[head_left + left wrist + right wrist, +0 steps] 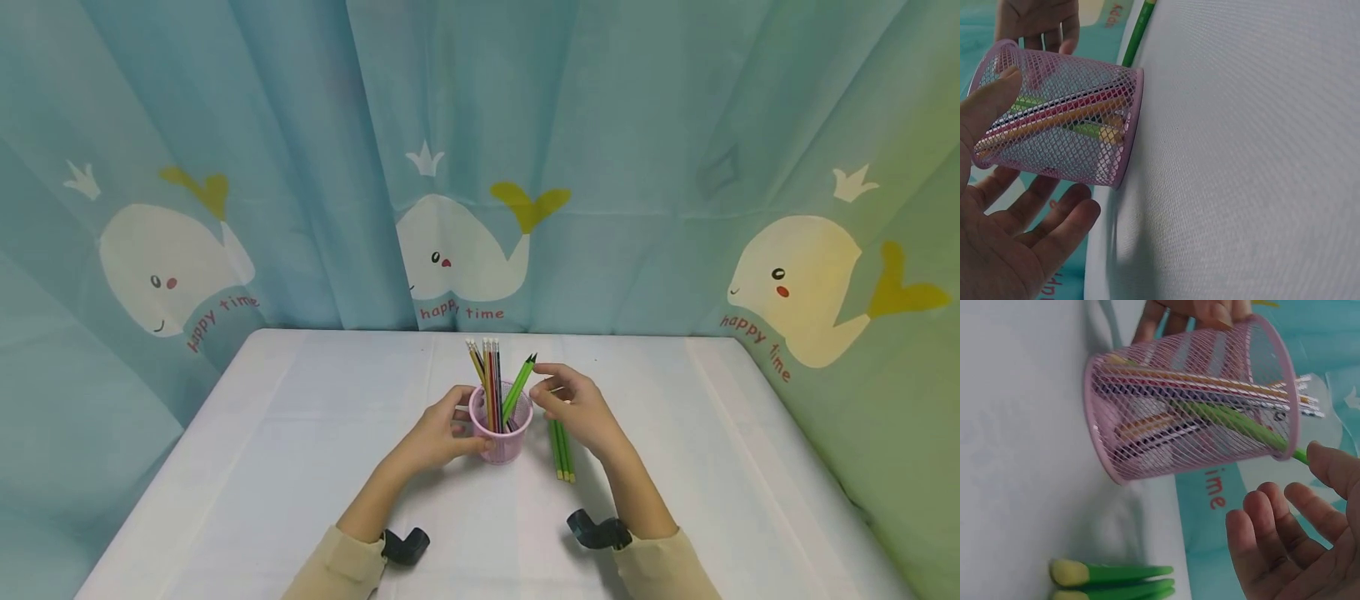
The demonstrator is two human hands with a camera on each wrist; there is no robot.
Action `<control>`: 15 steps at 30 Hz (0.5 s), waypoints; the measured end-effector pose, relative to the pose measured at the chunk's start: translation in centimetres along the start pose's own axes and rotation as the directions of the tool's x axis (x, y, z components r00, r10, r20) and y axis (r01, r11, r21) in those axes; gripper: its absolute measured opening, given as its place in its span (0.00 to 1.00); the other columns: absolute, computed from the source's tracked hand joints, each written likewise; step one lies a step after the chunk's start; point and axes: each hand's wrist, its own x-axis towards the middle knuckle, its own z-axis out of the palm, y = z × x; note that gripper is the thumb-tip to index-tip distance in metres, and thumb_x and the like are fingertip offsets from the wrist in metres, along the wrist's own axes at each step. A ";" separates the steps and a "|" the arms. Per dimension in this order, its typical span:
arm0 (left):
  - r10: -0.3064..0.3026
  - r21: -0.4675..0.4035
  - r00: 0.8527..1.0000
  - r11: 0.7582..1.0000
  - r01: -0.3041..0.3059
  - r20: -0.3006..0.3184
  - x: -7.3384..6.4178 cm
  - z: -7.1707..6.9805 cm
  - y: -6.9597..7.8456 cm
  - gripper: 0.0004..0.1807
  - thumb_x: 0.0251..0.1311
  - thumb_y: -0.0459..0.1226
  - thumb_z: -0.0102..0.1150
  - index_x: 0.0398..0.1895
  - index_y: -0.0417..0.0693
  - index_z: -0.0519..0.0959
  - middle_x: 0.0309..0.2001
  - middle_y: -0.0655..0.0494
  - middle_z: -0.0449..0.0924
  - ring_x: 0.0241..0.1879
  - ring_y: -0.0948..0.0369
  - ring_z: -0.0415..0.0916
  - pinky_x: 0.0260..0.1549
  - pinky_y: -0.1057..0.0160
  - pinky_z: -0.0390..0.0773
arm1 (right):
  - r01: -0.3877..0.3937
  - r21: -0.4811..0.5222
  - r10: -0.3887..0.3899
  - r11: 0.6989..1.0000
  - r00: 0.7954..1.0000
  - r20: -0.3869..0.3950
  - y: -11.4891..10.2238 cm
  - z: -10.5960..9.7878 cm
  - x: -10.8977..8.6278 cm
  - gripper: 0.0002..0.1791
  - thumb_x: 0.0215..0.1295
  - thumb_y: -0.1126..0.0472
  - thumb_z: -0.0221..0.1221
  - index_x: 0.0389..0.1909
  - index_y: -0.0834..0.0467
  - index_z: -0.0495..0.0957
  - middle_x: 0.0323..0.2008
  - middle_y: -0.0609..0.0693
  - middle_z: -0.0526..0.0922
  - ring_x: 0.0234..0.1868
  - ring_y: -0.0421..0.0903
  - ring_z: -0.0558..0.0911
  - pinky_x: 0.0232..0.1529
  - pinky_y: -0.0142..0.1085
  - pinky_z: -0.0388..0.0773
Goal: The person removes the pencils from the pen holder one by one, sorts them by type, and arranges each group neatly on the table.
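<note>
A pink mesh pencil cup [504, 450] stands upright on the table, holding several pencils [492, 375] with striped, yellow and dark bodies. Two bright green pencils [516, 395] lean right in it, dark tips up. My left hand [438, 433] holds the cup from the left, thumb [999, 100] on the near side and fingers round the back. My right hand [573, 404] is at the cup's right rim, fingers spread and relaxed, index fingertip beside the green tips. In the right wrist view the thumb [1329, 464] is right by a green pencil's end, and the other fingers hold nothing.
Several more green pencils [562, 454] lie side by side on the white table [300, 467], right of the cup and under the right hand. A blue curtain [637, 208] with whale prints hangs behind the table. Black curved pieces [405, 547] are worn at both wrists.
</note>
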 end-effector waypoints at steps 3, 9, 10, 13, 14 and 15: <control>0.005 -0.005 1.000 1.000 -0.005 0.005 0.0 0.0 0.0 0.39 0.52 0.37 0.75 0.66 0.42 0.65 0.62 0.45 0.74 0.57 0.47 0.78 0.58 0.47 0.79 | 0.001 -0.023 -0.001 1.000 1.000 0.003 0.1 0.5 0.1 0.25 0.69 0.51 0.62 0.63 0.56 0.75 0.45 0.55 0.83 0.42 0.51 0.82 0.39 0.38 0.85; 0.009 -0.004 1.000 1.000 -0.009 -0.002 0.0 0.0 0.0 0.39 0.52 0.36 0.75 0.66 0.43 0.66 0.62 0.45 0.74 0.57 0.47 0.78 0.58 0.48 0.79 | 0.024 -0.031 -0.024 0.999 1.000 0.006 0.1 1.1 0.1 0.21 0.70 0.53 0.62 0.59 0.58 0.77 0.47 0.56 0.83 0.44 0.50 0.83 0.39 0.37 0.86; 0.007 -0.002 1.000 1.000 -0.007 -0.003 0.0 0.0 0.0 0.39 0.52 0.37 0.75 0.66 0.43 0.66 0.62 0.45 0.74 0.57 0.47 0.78 0.58 0.48 0.79 | 0.027 -0.029 -0.026 0.999 1.000 0.006 0.1 1.1 0.2 0.20 0.70 0.53 0.62 0.58 0.58 0.77 0.47 0.56 0.83 0.44 0.50 0.83 0.39 0.37 0.86; 0.005 0.004 1.000 1.000 -0.005 -0.002 0.0 -0.1 0.0 0.39 0.52 0.37 0.75 0.66 0.44 0.66 0.62 0.46 0.74 0.56 0.48 0.78 0.58 0.49 0.79 | 0.029 -0.022 -0.028 0.999 1.000 0.008 0.0 1.2 0.2 0.19 0.70 0.54 0.61 0.57 0.59 0.78 0.47 0.56 0.83 0.45 0.51 0.83 0.40 0.38 0.86; 0.004 0.005 1.000 1.000 -0.004 -0.002 0.0 -0.1 0.0 0.39 0.52 0.37 0.75 0.66 0.44 0.66 0.62 0.45 0.74 0.56 0.48 0.78 0.58 0.48 0.79 | 0.030 -0.020 -0.030 0.999 1.000 0.009 0.0 1.3 0.2 0.19 0.70 0.55 0.61 0.56 0.59 0.78 0.47 0.57 0.82 0.45 0.51 0.83 0.40 0.38 0.86; 0.003 0.006 1.000 1.000 -0.003 -0.002 0.0 0.0 0.0 0.39 0.52 0.37 0.75 0.65 0.43 0.66 0.62 0.45 0.74 0.56 0.48 0.78 0.58 0.48 0.79 | 0.028 -0.017 -0.028 0.999 1.000 0.009 0.0 1.3 0.2 0.18 0.70 0.55 0.61 0.56 0.59 0.78 0.47 0.56 0.82 0.45 0.51 0.83 0.40 0.37 0.86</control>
